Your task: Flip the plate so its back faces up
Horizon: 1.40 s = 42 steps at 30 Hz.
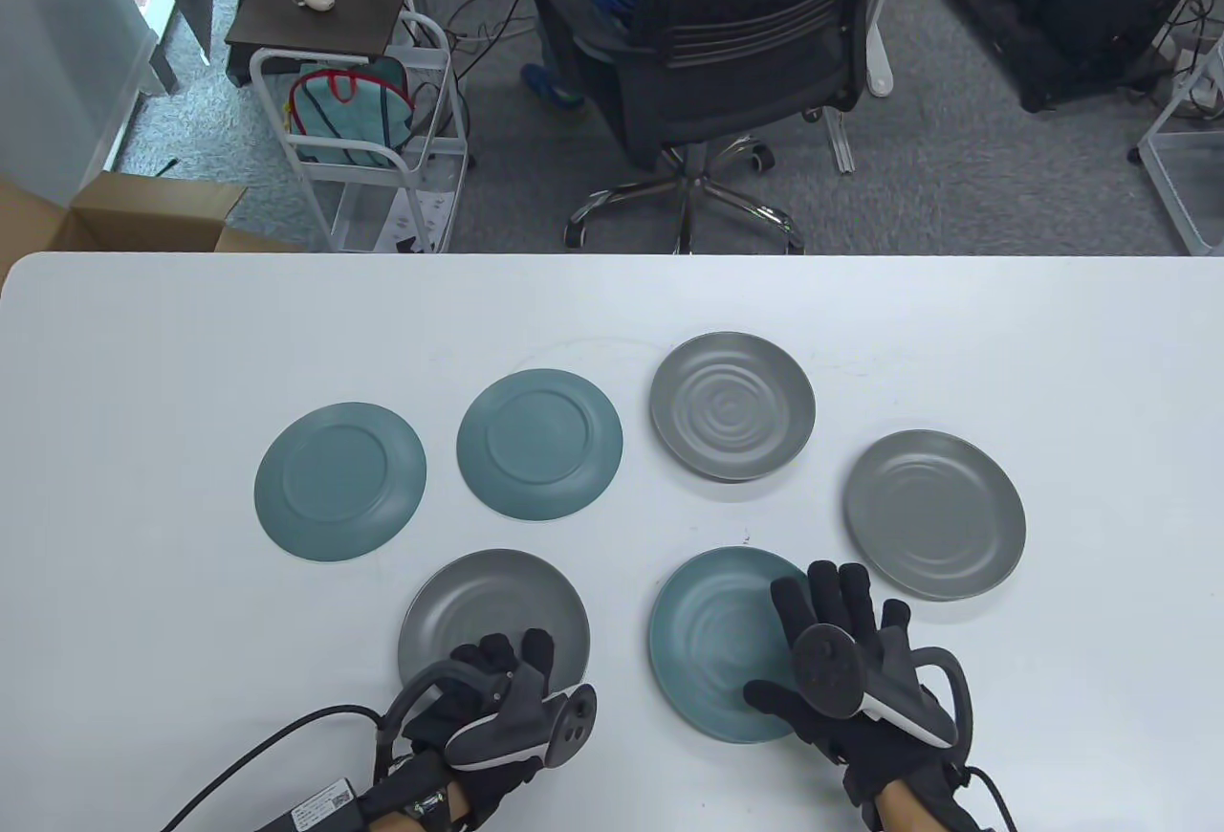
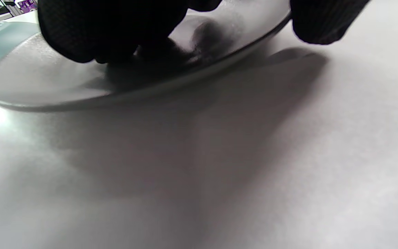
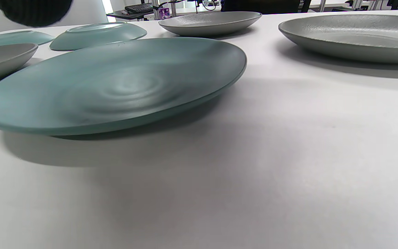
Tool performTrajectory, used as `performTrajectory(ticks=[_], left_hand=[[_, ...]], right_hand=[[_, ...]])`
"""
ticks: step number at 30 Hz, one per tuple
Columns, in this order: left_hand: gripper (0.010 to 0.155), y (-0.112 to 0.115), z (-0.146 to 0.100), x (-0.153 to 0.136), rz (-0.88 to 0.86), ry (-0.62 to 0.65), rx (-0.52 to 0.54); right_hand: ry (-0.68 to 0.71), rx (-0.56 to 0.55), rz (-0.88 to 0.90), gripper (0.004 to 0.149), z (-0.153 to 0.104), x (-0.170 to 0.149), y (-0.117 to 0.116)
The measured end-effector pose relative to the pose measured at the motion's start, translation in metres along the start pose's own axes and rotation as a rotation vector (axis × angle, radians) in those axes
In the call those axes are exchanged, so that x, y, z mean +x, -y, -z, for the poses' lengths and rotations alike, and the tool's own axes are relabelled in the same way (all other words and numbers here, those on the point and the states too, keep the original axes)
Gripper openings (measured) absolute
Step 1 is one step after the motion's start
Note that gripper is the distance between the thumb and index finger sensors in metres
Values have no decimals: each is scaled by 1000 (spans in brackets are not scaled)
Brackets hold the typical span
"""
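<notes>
Left hand (image 1: 497, 689) curls onto the grey plate (image 1: 492, 612), seemingly gripping its rim; right hand (image 1: 841, 660) lies spread on the teal plate (image 1: 712, 641). Lift edges cleanly.

Six plates lie on the table (image 1: 143, 373): one under each hand's fingers, four beyond them; contact appears likely there.

Left hand (image 1: 497, 693) near edge, fingers (image 2: 116, 31) curled down. Right hand (image 1: 846, 660) near-right, fingers spread flat, palm down.
</notes>
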<state>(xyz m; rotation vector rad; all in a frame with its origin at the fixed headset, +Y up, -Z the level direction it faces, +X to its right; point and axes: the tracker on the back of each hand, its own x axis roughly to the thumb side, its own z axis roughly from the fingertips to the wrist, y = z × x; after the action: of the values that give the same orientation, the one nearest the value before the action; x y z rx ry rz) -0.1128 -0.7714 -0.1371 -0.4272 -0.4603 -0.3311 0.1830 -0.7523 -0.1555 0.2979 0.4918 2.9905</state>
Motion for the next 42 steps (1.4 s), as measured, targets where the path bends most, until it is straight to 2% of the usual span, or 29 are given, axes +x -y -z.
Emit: performTrajectory(ticks=[8, 18, 31, 42], left_hand=[[87, -5, -5, 1, -16, 20, -6], [75, -27, -17, -12, -132, 38, 37], [61, -59, -36, -43, -283, 3, 175], [57, -82, -45, -81, -543, 1, 232]], right_hand=[[0, -1, 6, 95, 0, -1, 0], [-1, 3, 18, 95, 0, -2, 0], [0, 8, 29, 95, 1, -3, 0], [2, 12, 44, 95, 1, -6, 0]])
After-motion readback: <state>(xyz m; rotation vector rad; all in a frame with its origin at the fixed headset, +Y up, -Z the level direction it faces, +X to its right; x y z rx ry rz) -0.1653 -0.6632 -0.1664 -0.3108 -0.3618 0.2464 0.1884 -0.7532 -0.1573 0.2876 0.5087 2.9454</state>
